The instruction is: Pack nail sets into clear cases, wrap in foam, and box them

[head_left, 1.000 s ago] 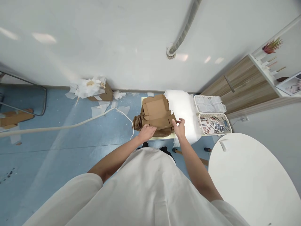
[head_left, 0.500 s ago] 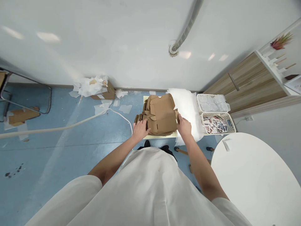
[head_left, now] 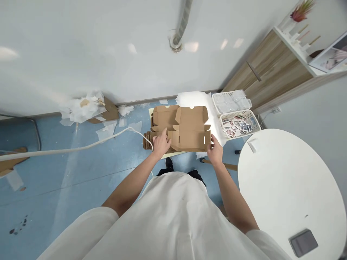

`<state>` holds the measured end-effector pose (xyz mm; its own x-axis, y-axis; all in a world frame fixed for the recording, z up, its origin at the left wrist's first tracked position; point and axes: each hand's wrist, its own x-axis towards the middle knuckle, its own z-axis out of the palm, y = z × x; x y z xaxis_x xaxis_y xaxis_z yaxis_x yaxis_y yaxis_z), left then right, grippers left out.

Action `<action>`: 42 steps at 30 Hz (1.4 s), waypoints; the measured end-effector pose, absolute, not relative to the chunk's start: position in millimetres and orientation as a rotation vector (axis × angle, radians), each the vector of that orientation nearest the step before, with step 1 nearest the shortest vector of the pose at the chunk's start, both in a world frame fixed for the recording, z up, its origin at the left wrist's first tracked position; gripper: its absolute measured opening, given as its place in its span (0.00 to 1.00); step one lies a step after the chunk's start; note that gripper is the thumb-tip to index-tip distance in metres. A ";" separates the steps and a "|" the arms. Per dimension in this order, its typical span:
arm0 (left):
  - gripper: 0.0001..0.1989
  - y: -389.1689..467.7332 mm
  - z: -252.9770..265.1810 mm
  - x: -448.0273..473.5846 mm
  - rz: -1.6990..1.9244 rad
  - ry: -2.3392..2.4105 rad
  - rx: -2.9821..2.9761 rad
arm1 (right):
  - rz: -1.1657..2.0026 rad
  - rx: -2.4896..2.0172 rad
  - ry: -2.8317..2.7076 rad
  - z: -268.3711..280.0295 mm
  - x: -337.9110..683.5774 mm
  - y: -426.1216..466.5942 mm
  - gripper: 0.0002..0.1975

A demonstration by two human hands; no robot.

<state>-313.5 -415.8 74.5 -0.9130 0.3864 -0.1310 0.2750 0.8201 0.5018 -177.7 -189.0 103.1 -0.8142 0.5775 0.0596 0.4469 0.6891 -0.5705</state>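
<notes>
An unfolded brown cardboard box (head_left: 192, 119) lies spread out between my hands, its back panel and side flaps standing out from the middle. My right hand (head_left: 216, 151) grips its right side flap, thumb and fingers pinched on the edge. At the left side flap is my left hand (head_left: 162, 143), fingers bent around that edge; its lower fingers are partly hidden. Beneath and to the left is a stack of flat cardboard boxes (head_left: 165, 117), resting on a pale yellow surface.
White wrapping sheets (head_left: 191, 98) lie behind the box. Right of them stand a white basket of printed cards (head_left: 240, 125) and another basket with clear packets (head_left: 231, 102). A round white table (head_left: 287, 173) bears a phone-like device (head_left: 303, 242). A white hose (head_left: 108, 139) crosses at left.
The top box has shifted right off the stack and now lies flatter and more spread out, with both hands at its sides. The camera view has turned right.
</notes>
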 end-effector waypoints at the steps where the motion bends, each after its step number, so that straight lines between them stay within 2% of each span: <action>1: 0.30 -410.3 75.7 -312.3 0.773 2.786 0.556 | 0.821 -0.860 -2.624 101.4 -171.1 -187.0 0.25; 10: 0.28 -305.4 86.5 -264.6 1.063 2.685 1.031 | 0.985 -1.160 -2.229 97.5 -72.8 -152.2 0.28; 16: 0.26 -210.0 94.6 -209.8 1.136 2.336 1.289 | 0.941 -1.404 -1.898 96.1 33.4 -109.4 0.19; 20: 0.23 -148.0 90.0 -166.4 1.058 2.160 1.318 | 0.811 -1.620 -1.696 86.0 107.3 -82.9 0.12; 25: 0.18 -95.0 78.2 -114.5 0.924 1.972 1.391 | 0.833 -1.747 -1.566 69.1 175.3 -72.2 0.07; 33: 0.23 -50.6 66.4 -74.7 0.617 1.719 1.620 | 0.831 -1.797 -1.414 46.5 213.0 -77.7 0.22; 42: 0.25 -16.2 51.0 -67.1 0.479 1.758 1.703 | 0.783 -2.005 -1.386 30.7 211.4 -70.2 0.26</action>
